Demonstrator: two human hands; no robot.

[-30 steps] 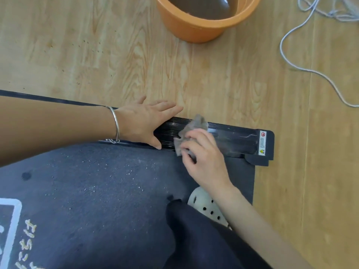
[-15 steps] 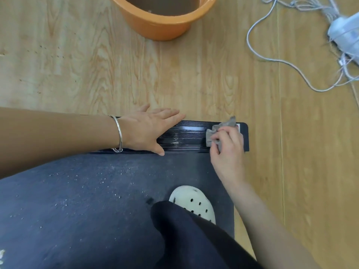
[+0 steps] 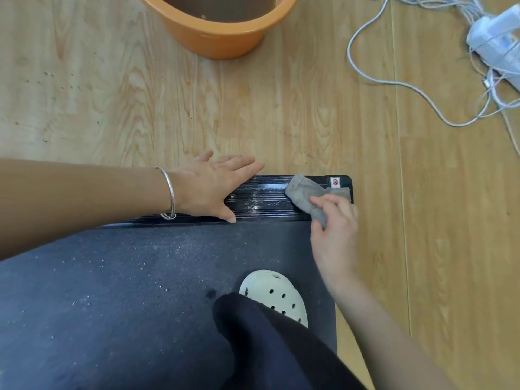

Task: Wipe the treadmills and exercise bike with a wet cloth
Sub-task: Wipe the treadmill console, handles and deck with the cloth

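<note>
**Wiping the ribbed side rail of a treadmill, seen from the head camera**

The wooden floor (image 3: 281, 114) fills the upper field. On it lies the treadmill, its dark speckled belt (image 3: 126, 277) occupying the lower left, with a foot in a pale perforated shoe (image 3: 274, 294) standing on it. An orange bucket (image 3: 219, 38) of what appears to be murky water, though the surface is partly cut off by the frame, stands on the floor well beyond the rail. Grey cables (image 3: 394, 83) trail at upper right.

The ribbed black side rail (image 3: 261, 198) runs left to right along the belt's far edge and ends at a corner bearing a small warning label (image 3: 335, 182). The left hand (image 3: 213, 187) rests flat on the rail, fingers straight, apparently bracing. The right hand (image 3: 333, 223), its fingers curled, grips the grey wet cloth (image 3: 306, 194) and presses it on the rail near the right-hand end, just beside the label.

The rail's long axis lies across the view. The unwiped corner sits immediately right of the cloth, so the right hand is nearer; a short stroke along that axis would probably finish this end.
</note>
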